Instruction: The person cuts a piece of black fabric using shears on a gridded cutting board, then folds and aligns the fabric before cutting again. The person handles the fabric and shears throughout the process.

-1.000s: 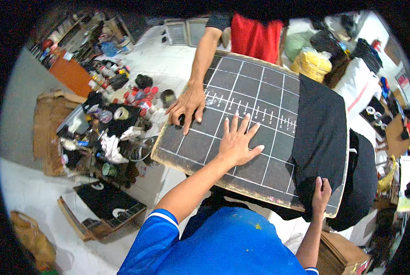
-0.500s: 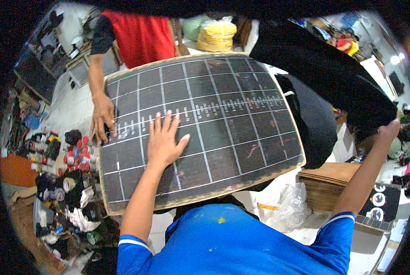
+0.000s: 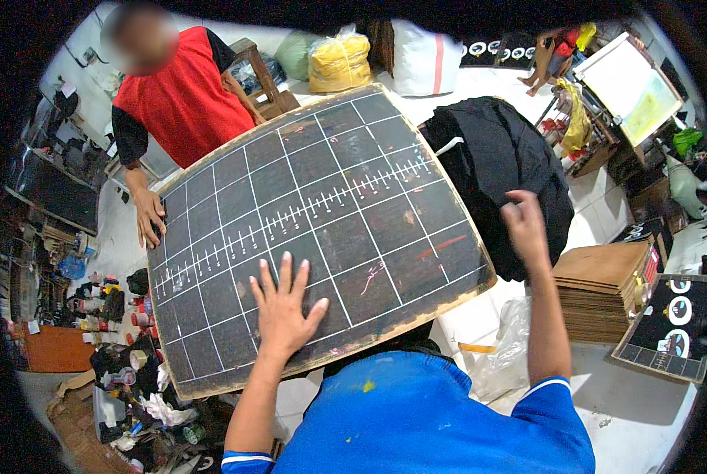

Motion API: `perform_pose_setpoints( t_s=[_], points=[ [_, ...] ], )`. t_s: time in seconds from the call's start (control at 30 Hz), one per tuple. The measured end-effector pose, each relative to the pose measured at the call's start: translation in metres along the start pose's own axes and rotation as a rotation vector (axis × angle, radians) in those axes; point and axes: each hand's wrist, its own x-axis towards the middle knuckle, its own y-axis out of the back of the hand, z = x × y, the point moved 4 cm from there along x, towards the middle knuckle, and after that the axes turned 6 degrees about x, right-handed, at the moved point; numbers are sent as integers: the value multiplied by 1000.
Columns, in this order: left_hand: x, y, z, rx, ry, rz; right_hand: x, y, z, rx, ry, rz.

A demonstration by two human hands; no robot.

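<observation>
A black board [image 3: 322, 268] with a white grid and a ruled scale lies tilted before me. My left hand [image 3: 284, 320] rests flat on its near half, fingers spread, holding nothing. Beyond the board's right edge lies a heap of black cloth [image 3: 495, 150]. My right hand [image 3: 525, 229] is over the near part of this cloth, fingers loosely bent and slightly apart, with nothing seen in them. A co-worker's hand [image 3: 149, 217] touches the board's far left edge.
A person in a red shirt [image 3: 183, 95] stands at the far left. Stacked brown boards [image 3: 594, 296] and a clear plastic bag [image 3: 503, 355] are on the right. Bottles and clutter [image 3: 152, 395] fill the left. Yellow [image 3: 339, 63] and white sacks [image 3: 424, 63] stand behind.
My right hand has come back inward from the far right, letting go of the outstretched black cloth, which now lies heaped beside the board. My left hand stays flat on the board.
</observation>
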Motion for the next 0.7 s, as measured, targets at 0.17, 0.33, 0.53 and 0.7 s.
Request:
perform_pose_setpoints(
  t_s=[0.17, 0.33, 0.53, 0.7],
  points=[
    [20, -4, 68, -46, -114, -13, -39, -69, -12, -200, -31, -149],
    [59, -11, 94, -70, -152, -11, -38, -71, -26, -173, -13, -154],
    [98, -16, 105, -47, -177, 52, -38, -73, -21, -102, -45, -158],
    [71, -15, 85, -98, -170, 21, -36, -72, -16, -69, -105, -174]
  ],
)
